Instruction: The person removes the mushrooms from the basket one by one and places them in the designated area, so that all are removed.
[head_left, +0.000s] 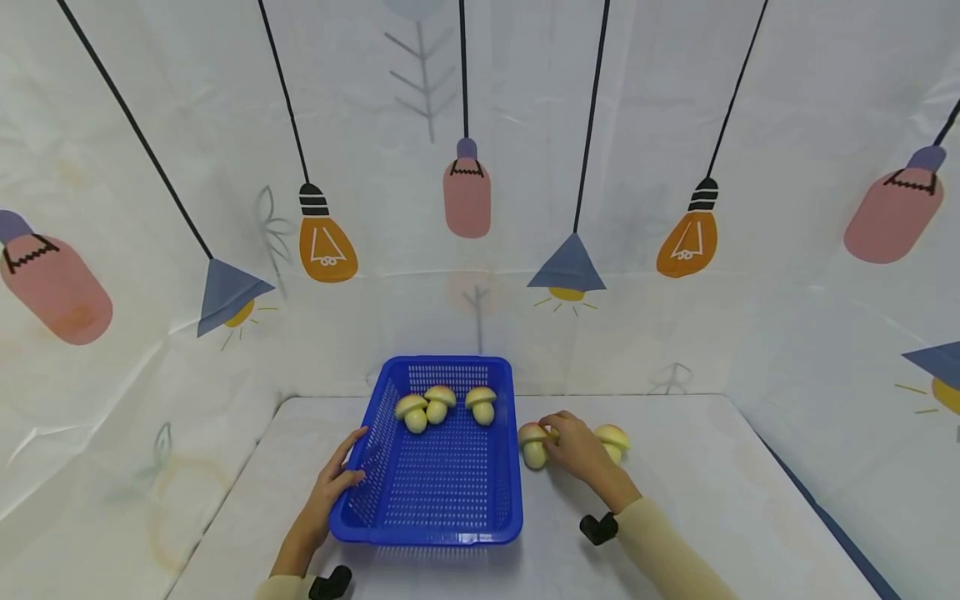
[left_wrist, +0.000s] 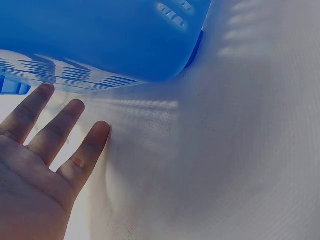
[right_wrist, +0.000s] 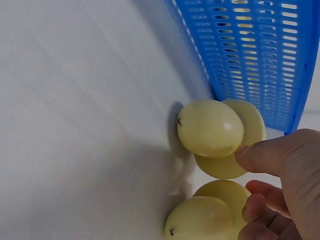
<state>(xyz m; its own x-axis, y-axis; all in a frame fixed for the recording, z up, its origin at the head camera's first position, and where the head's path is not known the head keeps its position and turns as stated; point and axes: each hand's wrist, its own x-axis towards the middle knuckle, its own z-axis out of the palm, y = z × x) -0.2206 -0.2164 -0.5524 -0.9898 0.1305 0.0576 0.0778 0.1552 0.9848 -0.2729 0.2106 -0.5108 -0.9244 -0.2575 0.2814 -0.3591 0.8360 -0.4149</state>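
A blue plastic basket (head_left: 435,533) with slotted walls sits on the white table, holding 3 toy mushrooms (head_left: 481,405) with yellow stems and reddish-yellow caps. My left hand (head_left: 324,492) touches the basket's left rim with thumb and forefinger. In the left wrist view its other fingers (left_wrist: 82,157) are straight and spread beside the wall. Right of the basket, my right hand (head_left: 581,450) pinches the cap of a toy mushroom (right_wrist: 210,128) on the table. The thumb lies on that cap; the forefinger is mostly hidden in the right wrist view. Another mushroom (head_left: 613,442) lies by this hand.
The basket's right wall (right_wrist: 250,55) rises close beside the pinched mushroom. White cloth (head_left: 480,317) printed with hanging lamps stands behind and at the sides of the table (head_left: 712,475).
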